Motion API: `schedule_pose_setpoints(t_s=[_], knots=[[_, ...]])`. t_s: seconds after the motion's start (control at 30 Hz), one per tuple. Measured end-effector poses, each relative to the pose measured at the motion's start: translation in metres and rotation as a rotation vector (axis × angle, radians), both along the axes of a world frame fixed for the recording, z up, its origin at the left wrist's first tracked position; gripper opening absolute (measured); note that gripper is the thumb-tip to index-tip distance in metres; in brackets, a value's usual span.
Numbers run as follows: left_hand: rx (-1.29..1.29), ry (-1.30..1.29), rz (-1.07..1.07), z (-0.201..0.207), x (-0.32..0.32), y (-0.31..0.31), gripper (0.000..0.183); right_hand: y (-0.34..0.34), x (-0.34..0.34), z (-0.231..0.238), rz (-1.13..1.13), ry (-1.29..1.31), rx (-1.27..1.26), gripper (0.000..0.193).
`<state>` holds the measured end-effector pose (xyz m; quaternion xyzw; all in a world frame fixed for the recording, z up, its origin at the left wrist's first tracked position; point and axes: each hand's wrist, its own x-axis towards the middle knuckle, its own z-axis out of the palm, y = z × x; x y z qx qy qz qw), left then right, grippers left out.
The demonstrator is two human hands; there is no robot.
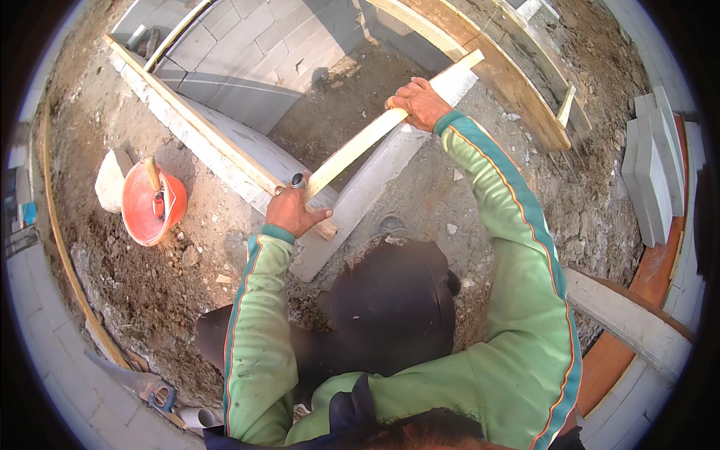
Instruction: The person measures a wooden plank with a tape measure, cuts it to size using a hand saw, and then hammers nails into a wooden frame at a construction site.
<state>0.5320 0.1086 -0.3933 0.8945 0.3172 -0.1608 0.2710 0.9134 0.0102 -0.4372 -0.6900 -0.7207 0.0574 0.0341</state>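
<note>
My right hand (421, 103) is closed over the upper part of a pale wooden batten (352, 152), which runs slantwise beside the top of a low block wall (390, 169). At the batten's lower end, my left hand (295, 213) is curled with its thumb out to the right. A dark, round-ended metal piece (298, 181) sticks up from its fingers; the rest is hidden by the hand. Another long batten (202, 124) lies along the left wall and meets the first near my left hand. My knee is bent close to the corner.
An orange bucket (150, 214) with a wooden-handled tool in it stands left, beside a pale block (112, 180). Formwork boards (510, 82) stand upper right. Grey slabs (652, 169) lean far right. A handsaw (159, 396) lies lower left. A pit opens between the block walls.
</note>
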Motion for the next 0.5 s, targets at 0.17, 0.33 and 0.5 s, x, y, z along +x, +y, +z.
schedule_pose_setpoints(t_s=[0.17,0.33,0.5], knots=[[-0.01,0.026,0.041,-0.04,0.026,-0.02,0.069,-0.006,0.026,-0.029,0.053,0.114,-0.126,0.038],[-0.127,-0.103,0.126,-0.054,0.028,-0.027,0.066,-0.008,0.039,-0.032,0.049,0.071,-0.194,0.037],[-0.728,-0.116,0.243,-0.055,0.032,0.009,0.06,0.004,0.043,-0.026,0.07,0.186,-0.274,0.035]])
